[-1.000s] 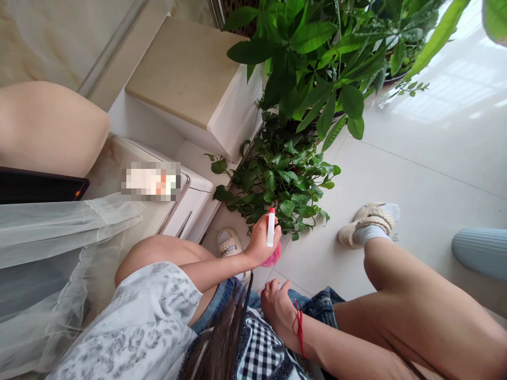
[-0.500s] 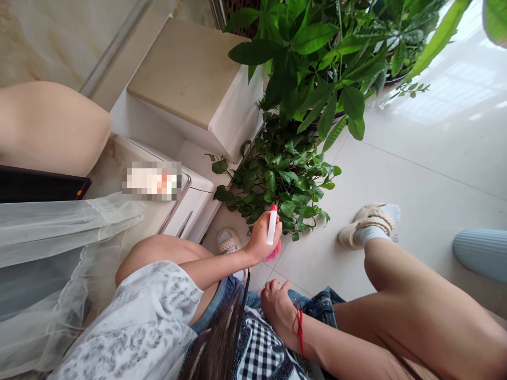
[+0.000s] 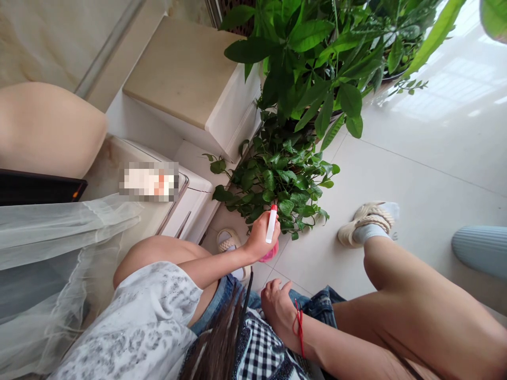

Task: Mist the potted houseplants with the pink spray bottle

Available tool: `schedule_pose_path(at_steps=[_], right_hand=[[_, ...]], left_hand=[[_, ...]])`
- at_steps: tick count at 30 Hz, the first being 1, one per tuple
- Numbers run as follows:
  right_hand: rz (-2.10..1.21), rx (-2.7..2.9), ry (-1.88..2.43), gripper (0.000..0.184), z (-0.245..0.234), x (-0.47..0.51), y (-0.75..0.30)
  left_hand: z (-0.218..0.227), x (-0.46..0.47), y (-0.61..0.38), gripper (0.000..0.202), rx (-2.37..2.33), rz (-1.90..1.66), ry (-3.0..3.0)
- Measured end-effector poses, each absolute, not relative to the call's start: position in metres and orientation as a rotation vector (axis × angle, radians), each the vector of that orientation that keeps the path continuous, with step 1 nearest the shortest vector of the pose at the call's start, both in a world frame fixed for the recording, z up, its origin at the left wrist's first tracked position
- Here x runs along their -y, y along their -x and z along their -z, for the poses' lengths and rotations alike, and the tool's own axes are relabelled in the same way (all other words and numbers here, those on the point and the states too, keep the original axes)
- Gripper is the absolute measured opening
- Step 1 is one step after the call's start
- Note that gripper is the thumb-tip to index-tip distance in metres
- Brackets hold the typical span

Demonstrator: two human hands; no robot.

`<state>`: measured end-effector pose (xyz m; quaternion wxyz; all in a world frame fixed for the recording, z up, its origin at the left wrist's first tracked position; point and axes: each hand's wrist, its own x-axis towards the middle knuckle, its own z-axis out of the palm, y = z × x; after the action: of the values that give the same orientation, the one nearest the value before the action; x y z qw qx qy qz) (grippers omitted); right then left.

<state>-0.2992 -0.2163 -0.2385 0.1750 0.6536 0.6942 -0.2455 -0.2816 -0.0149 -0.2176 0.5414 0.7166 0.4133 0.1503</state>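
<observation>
My left hand (image 3: 258, 241) is closed round a small pink spray bottle (image 3: 271, 226) with a white head and red tip. The tip points up at a low, leafy green pot plant (image 3: 283, 182) on the floor, and it almost touches the nearest leaves. My right hand (image 3: 277, 305), with a red string at the wrist, rests on my denim shorts with its fingers loosely spread and nothing in them.
A taller broad-leaved plant (image 3: 317, 58) stands behind the small one. Left are a beige-topped white cabinet (image 3: 186, 79) and a white drawer unit (image 3: 192, 203). My sandalled feet (image 3: 368, 224) are on the pale tiled floor. White tulle (image 3: 51, 248) hangs left; a blue ribbed object (image 3: 479, 250) lies right.
My left hand and the spray bottle have crept slightly up toward the small plant. My right hand has stayed where it was.
</observation>
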Motion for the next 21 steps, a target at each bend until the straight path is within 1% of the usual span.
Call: schedule_pose_path(at_steps=[5,8,11,18,21], right_hand=[[0.567,-1.992,-1.841,0.033,0.244,0.221,0.301],[0.530,-1.997,-1.859,0.030,0.246,0.223,0.302],[0.531,-1.996,-1.863,0.030,0.245,0.222,0.301],[0.615,-2.004,-1.772,0.037,0.235,0.216,0.297],[0.610,-2.000,-1.765,0.037,0.233,0.214,0.297]], left_hand=[[0.221,0.015,0.282,0.008,-1.113,-0.394,-1.664],[0.221,0.012,0.281,0.012,-1.230,-0.381,-1.593],[0.220,0.011,0.280,0.013,-1.306,-0.350,-1.516],[0.222,0.015,0.280,0.003,-1.331,-0.330,-1.488],[0.222,0.015,0.281,0.007,-1.330,-0.294,-1.468]])
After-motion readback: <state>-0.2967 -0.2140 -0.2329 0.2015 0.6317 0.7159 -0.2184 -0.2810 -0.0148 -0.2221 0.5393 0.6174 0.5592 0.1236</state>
